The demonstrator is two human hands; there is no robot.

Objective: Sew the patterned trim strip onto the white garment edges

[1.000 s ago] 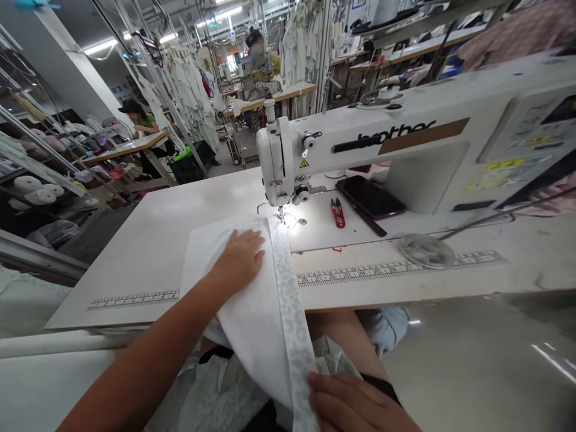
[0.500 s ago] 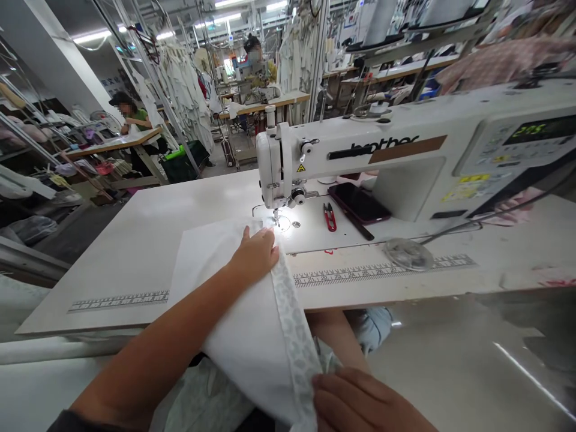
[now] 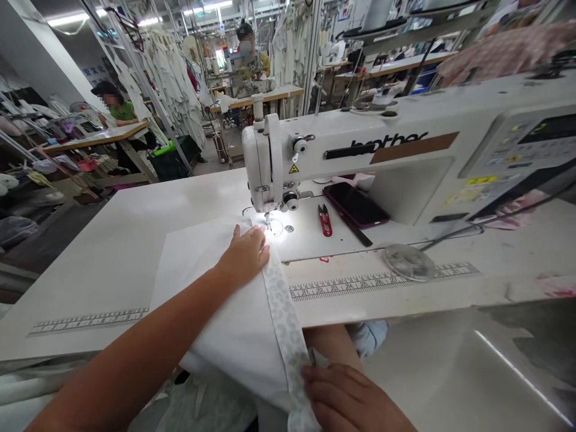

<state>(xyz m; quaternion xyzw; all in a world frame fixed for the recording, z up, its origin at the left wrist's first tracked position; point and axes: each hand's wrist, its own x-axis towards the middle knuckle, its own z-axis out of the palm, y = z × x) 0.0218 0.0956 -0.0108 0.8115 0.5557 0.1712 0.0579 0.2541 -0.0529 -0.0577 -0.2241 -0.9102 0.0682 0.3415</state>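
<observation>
Shifted nearer the needle [image 3: 269,223] with left hand [image 3: 243,257], slightly spread on white cloth [image 3: 234,336] over the worktop [image 3: 108,252]; seemingly steadying patterned strip [image 3: 281,303] closer in; touching its lower part with right hand [image 3: 351,396], pinch impossible to tell.

Both hands are bare: the left hand [image 3: 245,255] has slim, tapering fingers, and the right hand [image 3: 348,396] shows a broad back with softly rounded knuckles, its wrist cut off by the lower edge of the view. The left forearm [image 3: 148,336] is uncovered along its whole visible length, smooth in outline, narrow at the wrist and thickening toward the lower left corner. A stretch of bare leg [image 3: 335,345] shows too, with crumpled pale blue cloth [image 3: 369,336] just beside it, though whether that is worn cannot be told.
</observation>
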